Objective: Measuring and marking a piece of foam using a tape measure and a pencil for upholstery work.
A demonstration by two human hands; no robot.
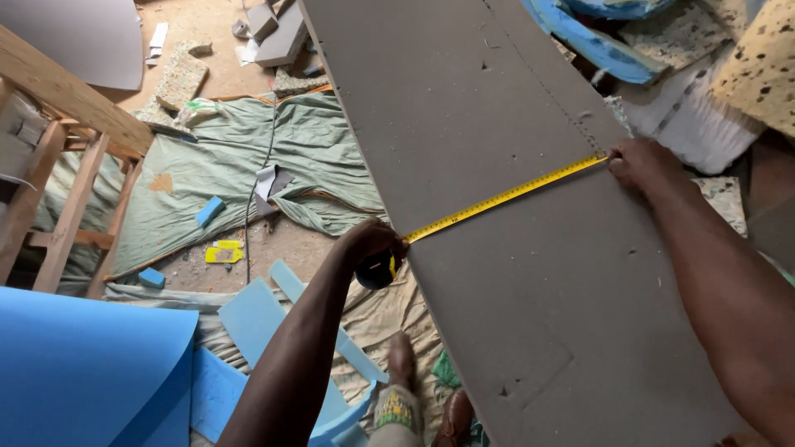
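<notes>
Two hands are stretching a yellow measuring tape (505, 197) across a big grey foam board (513, 273). Left hand (368, 242) is gripping its black case at one edge; right hand (642, 164) is pinching the end at the other. No mark is showing yet.

Foam board (513, 273) running diagonally thru centre, tape measure (505, 197) stretched across it w/ left hand (368, 242) at near-left edge, right hand (642, 164) at far-right edge. Cloth (232, 178) & foam scraps (248, 319) on floor to left; wooden frame (70, 157) far left.
</notes>
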